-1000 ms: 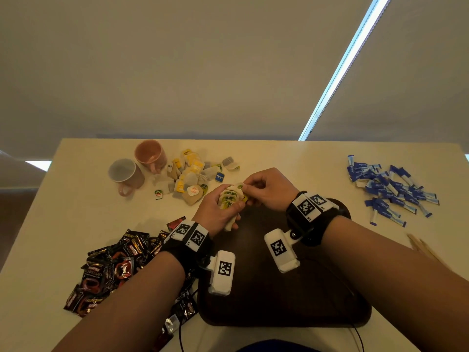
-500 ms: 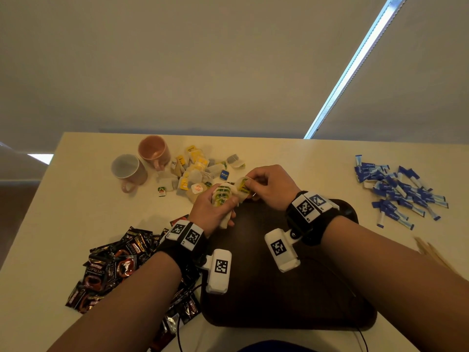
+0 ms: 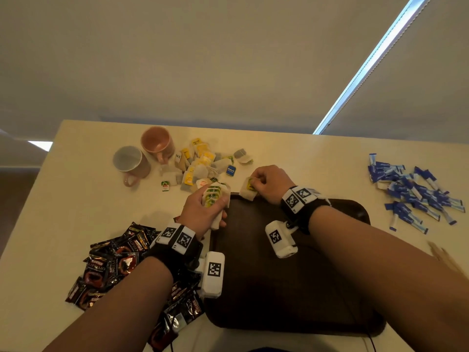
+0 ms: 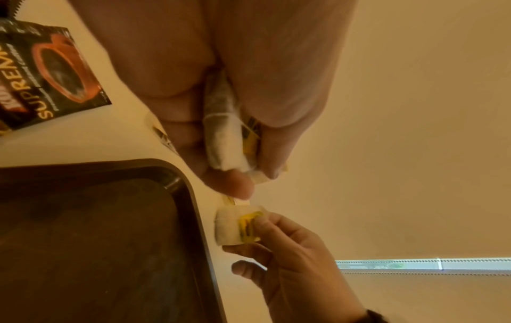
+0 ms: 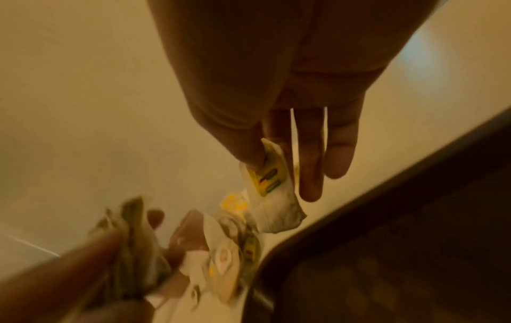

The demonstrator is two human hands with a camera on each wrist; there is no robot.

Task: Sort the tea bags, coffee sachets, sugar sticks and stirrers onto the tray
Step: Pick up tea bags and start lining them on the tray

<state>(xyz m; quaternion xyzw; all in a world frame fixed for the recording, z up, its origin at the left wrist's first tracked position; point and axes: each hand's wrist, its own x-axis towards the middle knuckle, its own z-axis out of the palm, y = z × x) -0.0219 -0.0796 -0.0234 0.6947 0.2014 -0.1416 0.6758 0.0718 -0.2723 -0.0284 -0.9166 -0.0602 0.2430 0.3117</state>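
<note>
My left hand (image 3: 205, 209) grips a stack of tea bags (image 3: 214, 195) with green-yellow tags, at the far left corner of the dark brown tray (image 3: 291, 288). In the left wrist view the stack (image 4: 224, 139) sits squeezed between thumb and fingers. My right hand (image 3: 266, 184) pinches one tea bag (image 3: 248, 190) with a yellow tag, just over the tray's far rim; the right wrist view shows that bag (image 5: 272, 192) hanging from thumb and forefinger. Loose tea bags (image 3: 200, 166) lie in a pile behind both hands. The tray (image 4: 83, 240) holds nothing.
Two mugs (image 3: 132, 163) (image 3: 157, 143) stand left of the tea pile. Dark coffee sachets (image 3: 111, 268) are heaped at the left. Blue sugar sticks (image 3: 411, 191) lie scattered at the right. Wooden stirrers (image 3: 444, 257) peek out beside my right forearm.
My right hand has pulled one tea bag away from the stack and moved right, apart from the left hand. The left hand keeps its stack.
</note>
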